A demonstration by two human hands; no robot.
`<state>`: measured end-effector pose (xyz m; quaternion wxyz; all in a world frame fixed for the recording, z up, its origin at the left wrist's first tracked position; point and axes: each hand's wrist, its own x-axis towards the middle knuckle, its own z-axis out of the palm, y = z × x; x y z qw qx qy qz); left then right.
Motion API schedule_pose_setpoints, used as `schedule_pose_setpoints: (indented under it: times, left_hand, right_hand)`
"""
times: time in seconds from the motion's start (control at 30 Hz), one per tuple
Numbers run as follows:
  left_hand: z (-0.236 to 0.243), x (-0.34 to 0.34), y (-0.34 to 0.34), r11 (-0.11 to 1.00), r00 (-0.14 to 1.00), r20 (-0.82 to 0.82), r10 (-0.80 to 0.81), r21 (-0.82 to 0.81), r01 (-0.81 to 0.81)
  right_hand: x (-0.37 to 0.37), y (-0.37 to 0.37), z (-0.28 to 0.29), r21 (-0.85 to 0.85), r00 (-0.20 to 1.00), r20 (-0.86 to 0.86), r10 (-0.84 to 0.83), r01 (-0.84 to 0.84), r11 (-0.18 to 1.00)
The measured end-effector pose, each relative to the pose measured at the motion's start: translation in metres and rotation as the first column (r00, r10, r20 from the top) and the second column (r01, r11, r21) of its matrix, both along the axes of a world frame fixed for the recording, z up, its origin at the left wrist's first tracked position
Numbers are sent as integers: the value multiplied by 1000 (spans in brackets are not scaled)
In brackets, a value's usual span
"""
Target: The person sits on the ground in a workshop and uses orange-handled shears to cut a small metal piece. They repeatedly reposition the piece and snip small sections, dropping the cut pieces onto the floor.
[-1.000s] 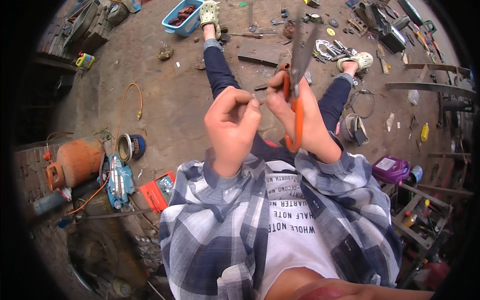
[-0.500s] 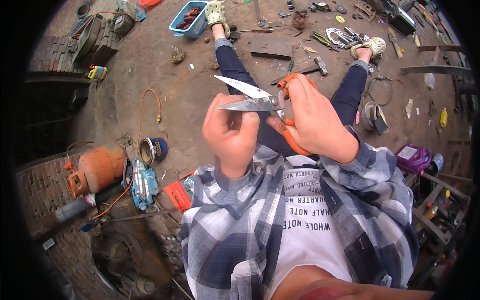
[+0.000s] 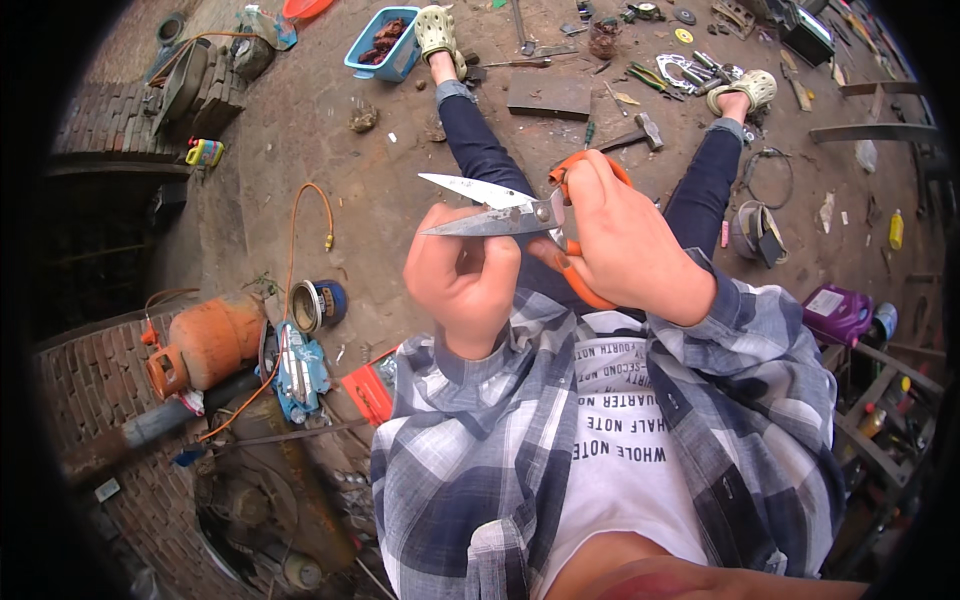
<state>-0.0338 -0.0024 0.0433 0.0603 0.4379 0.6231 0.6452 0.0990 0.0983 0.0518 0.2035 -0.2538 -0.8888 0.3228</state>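
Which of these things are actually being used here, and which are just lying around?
In use: orange-handled scissors, open in the right hand; left hand curled close to the blades.

Apparently just lying about: hammer, blue tub, purple jug, orange cylinder.

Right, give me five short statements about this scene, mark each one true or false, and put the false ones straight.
1. The right hand grips the orange-handled scissors. True.
2. The scissors' blades are fully closed together. False: the blades of the scissors stand apart.
3. The blue tub is beside the person's left shoe. True.
4. The hammer lies on the person's lap. False: the hammer lies on the ground between the legs.
5. The purple jug is on the person's left. False: the purple jug is on the right.
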Motion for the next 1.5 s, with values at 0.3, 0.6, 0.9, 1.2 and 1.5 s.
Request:
schedule_pose_setpoints:
  times: [0.3, 0.6, 0.9, 1.2, 1.5]
  left_hand:
    - [-2, -2, -2, 1000, 999, 38, 25, 4, -25]
    - [0, -1, -6, 1000, 998, 63, -8, -4, 9]
    - [6, 7, -4, 1000, 995, 101, -16, -25, 19]
    - [6, 7, -1, 999, 996, 90, -26, 22, 24]
    - [4, -2, -7, 982, 909, 372, -188, 62, 178]
  right_hand:
    - [3, -1, -3, -57, 994, 35, 108, -106, 993]
    - [1, 0, 4, 47, 997, -15, 72, -71, 996]
    - [3, 0, 6, 21, 995, -41, 95, -94, 995]
    - [1, 1, 4, 45, 997, 26, 68, -69, 997]
    - [5, 3, 4, -169, 975, 41, 219, -209, 963]
